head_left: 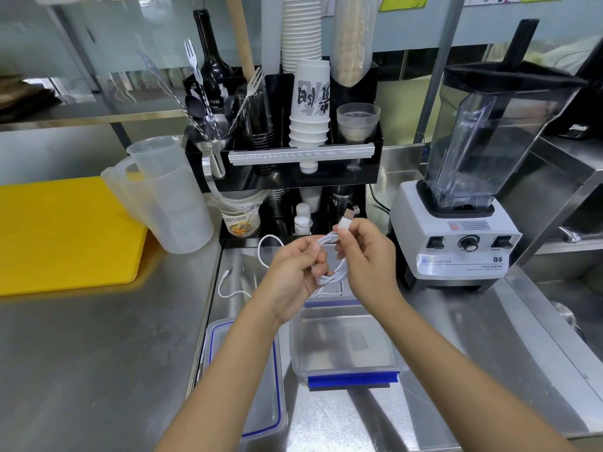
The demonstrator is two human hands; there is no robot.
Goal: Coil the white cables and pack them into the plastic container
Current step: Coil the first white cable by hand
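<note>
The coiling step is underway. A loose tail of the white cable [228,288] trails on the steel counter at left; the left hand [293,272] grips the bundled loops, and the right hand [362,252] pinches the plug end. Below, the plastic container [346,370] sits open, awaiting the finished coil.

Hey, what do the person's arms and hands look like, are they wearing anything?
Both forearms are bare, with no sleeves in view. The left hand and right hand have no gloves, and no rings, watch or bracelets show. The fingernails look short and unpainted.
</note>
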